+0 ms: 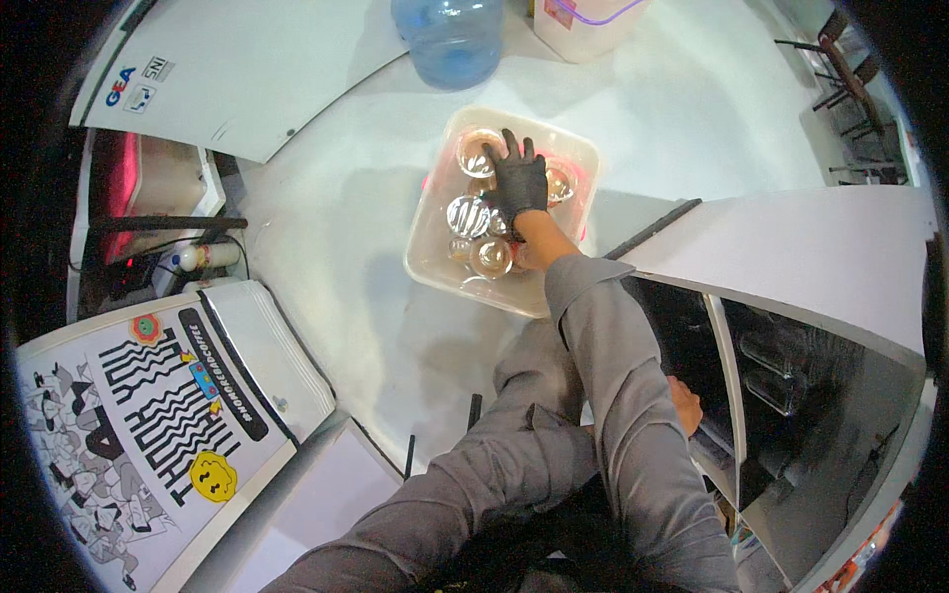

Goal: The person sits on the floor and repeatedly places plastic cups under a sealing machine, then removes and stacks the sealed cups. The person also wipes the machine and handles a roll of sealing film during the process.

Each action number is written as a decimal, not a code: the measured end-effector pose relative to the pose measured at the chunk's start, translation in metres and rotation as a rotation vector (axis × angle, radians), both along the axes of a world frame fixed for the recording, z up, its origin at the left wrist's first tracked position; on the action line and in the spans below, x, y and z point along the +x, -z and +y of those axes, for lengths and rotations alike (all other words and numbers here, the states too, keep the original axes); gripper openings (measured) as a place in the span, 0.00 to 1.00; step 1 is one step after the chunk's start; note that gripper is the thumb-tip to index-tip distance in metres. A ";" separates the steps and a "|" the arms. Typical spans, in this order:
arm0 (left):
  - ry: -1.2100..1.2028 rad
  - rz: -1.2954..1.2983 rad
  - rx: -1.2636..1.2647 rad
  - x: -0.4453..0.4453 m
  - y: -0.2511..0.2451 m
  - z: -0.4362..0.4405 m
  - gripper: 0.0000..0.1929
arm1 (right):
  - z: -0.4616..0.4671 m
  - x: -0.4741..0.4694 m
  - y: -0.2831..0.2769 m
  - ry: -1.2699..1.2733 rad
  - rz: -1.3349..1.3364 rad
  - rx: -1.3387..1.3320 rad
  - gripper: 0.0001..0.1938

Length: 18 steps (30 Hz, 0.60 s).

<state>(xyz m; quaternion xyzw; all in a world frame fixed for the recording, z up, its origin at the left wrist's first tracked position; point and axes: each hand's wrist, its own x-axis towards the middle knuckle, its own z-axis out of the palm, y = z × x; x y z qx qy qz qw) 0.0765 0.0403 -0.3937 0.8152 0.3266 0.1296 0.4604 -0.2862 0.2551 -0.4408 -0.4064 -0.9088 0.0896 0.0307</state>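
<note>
A translucent plastic container (431,256) stands on the white floor before me, holding several clear, round-topped vessels. My right hand (521,181), in a black glove, is over them with the fingers spread. Its fingertips reach the edge of one clear round vessel (478,152) at the far side; what lies under the palm is hidden. Another round vessel (491,256) sits nearer to me, below a shiny round top (468,216). My left hand (686,405) is bare and crosses beneath my right forearm. Only part of it shows, beside the dark cabinet opening, so its grip is hidden.
At the far side stand a large blue water jug (456,44) and a clear tub (582,33) with a purple handle. A white appliance (222,67) is at upper left, a sticker-covered one (133,415) at lower left. A white-topped cabinet (801,252) borders the right; chairs (852,81) stand beyond.
</note>
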 end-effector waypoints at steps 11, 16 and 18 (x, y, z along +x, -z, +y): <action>-0.094 0.103 0.053 -0.007 0.015 0.057 0.14 | -0.012 0.118 -0.147 -0.008 0.231 -0.180 0.30; -0.137 0.191 0.078 -0.026 0.020 0.060 0.14 | -0.113 0.268 -0.240 0.297 0.551 -0.124 0.18; -0.121 0.214 0.087 -0.033 0.032 0.048 0.14 | -0.179 0.333 -0.250 0.644 0.921 -0.336 0.15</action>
